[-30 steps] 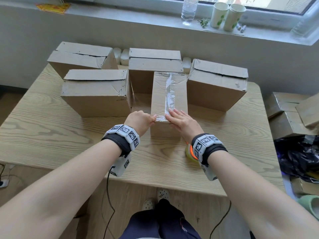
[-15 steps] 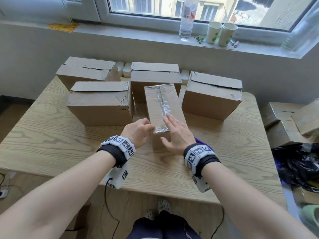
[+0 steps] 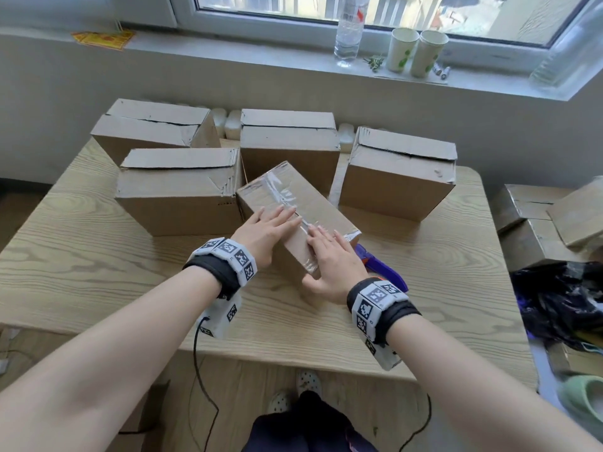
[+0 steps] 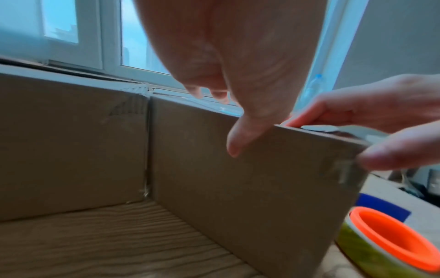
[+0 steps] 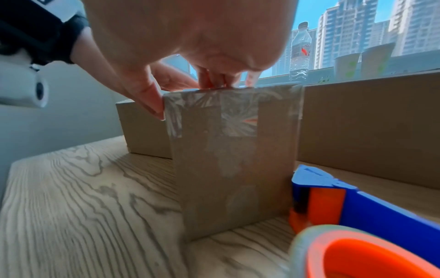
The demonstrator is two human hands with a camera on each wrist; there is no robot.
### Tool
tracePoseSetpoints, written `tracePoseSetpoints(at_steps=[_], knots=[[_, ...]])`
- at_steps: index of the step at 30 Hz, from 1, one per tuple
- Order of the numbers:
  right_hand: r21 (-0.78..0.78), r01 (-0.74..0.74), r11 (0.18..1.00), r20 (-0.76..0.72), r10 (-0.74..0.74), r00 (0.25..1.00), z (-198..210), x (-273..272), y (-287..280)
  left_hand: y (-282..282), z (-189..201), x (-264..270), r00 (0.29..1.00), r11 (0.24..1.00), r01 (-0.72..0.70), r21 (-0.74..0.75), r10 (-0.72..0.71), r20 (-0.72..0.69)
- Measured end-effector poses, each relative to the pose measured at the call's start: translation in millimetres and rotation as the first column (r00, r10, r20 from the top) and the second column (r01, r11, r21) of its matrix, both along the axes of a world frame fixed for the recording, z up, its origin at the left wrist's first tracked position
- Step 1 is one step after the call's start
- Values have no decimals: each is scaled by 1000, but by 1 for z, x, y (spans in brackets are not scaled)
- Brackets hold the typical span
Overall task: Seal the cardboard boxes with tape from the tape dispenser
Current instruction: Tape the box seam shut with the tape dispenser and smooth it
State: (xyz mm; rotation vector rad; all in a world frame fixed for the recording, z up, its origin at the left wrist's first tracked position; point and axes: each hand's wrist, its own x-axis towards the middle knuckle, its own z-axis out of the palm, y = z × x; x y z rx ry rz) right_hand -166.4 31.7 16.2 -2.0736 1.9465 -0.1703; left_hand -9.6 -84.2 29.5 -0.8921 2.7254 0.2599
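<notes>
Wood table: narrow box angled, tape along seam; both hands' fingers flat, spread on top.

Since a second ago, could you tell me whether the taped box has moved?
Yes. The taped box has turned: its far end now points toward the left front box, its near end toward the tape dispenser.
</notes>
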Motion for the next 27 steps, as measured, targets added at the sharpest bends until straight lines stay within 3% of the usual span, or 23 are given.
tracePoseSetpoints(at_steps=[4,8,14,17,20,22,27], knots=[[11,-69,998,1,69,998,4,-20,8,4,-5,-5,997,998,60,19,-61,55],[12,-37,999,41,37,998,6,-33,12,7,-9,-10,998,998,53,37,-54,21],[-94,209,973,107,-199,974,-4,-64,15,-8,-7,-3,986,985,-168,-42,168,-12],[-87,268,960,124,-256,959,-5,-73,18,-13,-3,-2,956,956,-287,61,289,-38],[17,344,939,193,-341,920,-2,-74,20,-17,-2,-4,912,900,-372,230,400,-91],[64,403,913,242,-406,881,-1,-72,15,-16,0,-5,892,882,-391,262,434,-129],[88,424,901,272,-432,860,3,-73,1,4,5,9,906,908,-404,112,414,-90]])
